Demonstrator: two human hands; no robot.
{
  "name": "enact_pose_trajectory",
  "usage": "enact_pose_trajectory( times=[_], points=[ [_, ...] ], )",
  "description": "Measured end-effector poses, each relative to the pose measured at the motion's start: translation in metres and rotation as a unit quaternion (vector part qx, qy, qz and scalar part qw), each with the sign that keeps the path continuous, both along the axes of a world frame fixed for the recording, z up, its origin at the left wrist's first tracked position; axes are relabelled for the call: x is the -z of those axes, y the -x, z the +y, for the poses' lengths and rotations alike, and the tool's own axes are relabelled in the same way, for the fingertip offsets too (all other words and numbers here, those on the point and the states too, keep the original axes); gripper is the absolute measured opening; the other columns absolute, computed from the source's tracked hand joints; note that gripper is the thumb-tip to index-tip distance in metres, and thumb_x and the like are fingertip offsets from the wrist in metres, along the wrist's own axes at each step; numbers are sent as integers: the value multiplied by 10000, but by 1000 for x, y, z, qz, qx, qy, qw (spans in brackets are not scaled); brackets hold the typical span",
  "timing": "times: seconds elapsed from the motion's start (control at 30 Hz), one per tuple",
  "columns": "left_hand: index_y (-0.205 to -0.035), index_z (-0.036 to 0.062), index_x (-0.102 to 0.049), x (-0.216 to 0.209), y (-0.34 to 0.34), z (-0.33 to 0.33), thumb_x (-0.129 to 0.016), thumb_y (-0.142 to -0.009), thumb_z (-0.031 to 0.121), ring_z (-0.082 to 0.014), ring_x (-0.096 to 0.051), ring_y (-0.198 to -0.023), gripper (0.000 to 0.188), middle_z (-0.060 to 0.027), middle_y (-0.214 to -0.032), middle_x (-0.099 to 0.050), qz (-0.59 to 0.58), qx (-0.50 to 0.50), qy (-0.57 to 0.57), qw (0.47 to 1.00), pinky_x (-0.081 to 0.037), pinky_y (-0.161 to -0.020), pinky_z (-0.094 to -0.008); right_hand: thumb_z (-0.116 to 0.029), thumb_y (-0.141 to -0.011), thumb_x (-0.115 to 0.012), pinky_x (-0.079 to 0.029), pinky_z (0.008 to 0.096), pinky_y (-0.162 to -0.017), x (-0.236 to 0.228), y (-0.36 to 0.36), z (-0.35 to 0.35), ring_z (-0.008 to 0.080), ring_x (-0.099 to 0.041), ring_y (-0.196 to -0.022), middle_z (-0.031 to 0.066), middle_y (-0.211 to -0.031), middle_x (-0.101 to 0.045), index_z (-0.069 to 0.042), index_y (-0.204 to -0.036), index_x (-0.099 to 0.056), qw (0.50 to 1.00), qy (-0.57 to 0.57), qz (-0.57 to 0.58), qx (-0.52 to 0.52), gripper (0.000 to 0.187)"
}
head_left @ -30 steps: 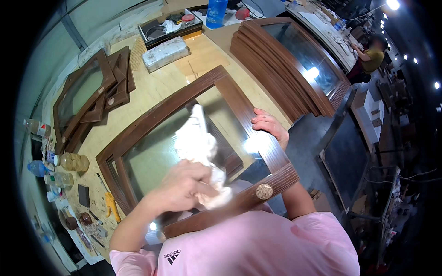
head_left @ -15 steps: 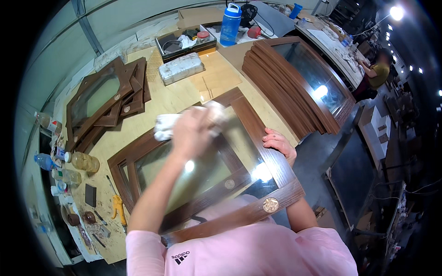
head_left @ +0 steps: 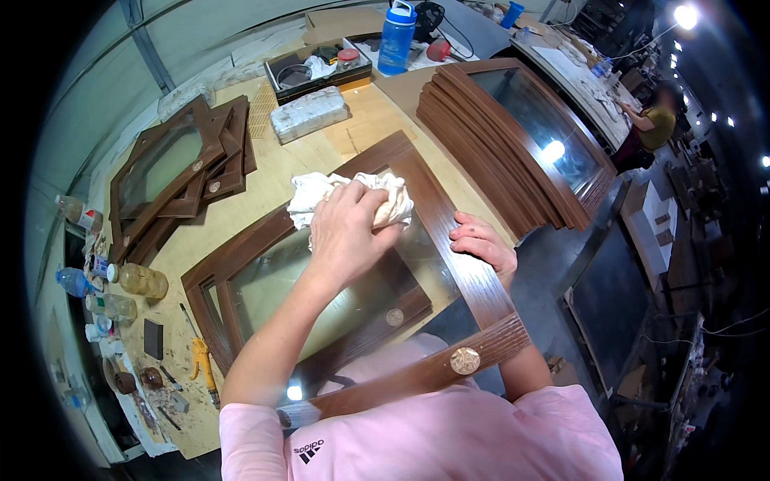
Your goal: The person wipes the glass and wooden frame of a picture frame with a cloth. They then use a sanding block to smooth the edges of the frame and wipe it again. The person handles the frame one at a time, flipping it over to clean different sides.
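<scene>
A brown wood-framed glass door panel (head_left: 437, 208) leans tilted against my body, its near rail at my shirt. My left hand (head_left: 345, 236) is closed on a crumpled white cloth (head_left: 309, 195) and presses it onto the upper part of this panel. My right hand (head_left: 484, 247) grips the panel's right edge, fingers curled over the frame; its thumb is hidden. A round speckled disc (head_left: 464, 361) shows in the near rail. Beneath lies another brown framed glass panel (head_left: 411, 306) on the pale work table (head_left: 273, 172), partly covered by my left arm.
More framed panels (head_left: 200, 172) lie loosely piled at left; a taller stack (head_left: 489, 160) stands at right. Behind are a wrapped block (head_left: 310, 115), a tray (head_left: 357, 76) and a blue bottle (head_left: 397, 40). Jars (head_left: 144, 280) and a yellow-handled tool (head_left: 204, 369) line the left. A person (head_left: 659, 124) works far right.
My left hand and the cloth have shifted slightly and are sharper now. The held panel's reflections have moved as its tilt altered a little. My right hand keeps its grip.
</scene>
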State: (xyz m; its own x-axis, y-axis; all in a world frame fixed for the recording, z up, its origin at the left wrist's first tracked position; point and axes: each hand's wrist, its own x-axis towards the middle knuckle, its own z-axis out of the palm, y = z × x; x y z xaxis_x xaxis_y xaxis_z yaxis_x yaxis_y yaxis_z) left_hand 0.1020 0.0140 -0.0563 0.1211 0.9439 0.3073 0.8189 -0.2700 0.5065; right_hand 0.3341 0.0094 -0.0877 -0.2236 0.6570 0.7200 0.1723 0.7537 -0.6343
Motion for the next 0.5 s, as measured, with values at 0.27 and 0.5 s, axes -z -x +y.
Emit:
enact_pose_trajectory(
  times=[0.27,0.5],
  points=[
    [-978,22,-658,-11,-5,-8,-724,-680,206,-320,-591,-938,357,-114,-993,-604,45,8,-65,997,-495,-772,-437,-5,-695,-743,-510,433,-919,-5,-1,0,367,-639,-1070,140,-956,-681,-7,-889,-700,1000,-25,-18,-5,199],
    [-1053,34,-646,-34,-9,-24,-793,-701,326,-309,-567,-1069,480,-142,-1097,-592,45,48,13,998,-486,-885,-449,-7,-690,-749,-513,434,-918,-10,-2,-5,366,-640,-1072,142,-961,-682,-13,-890,-704,999,-31,-30,-2,205]
  ],
)
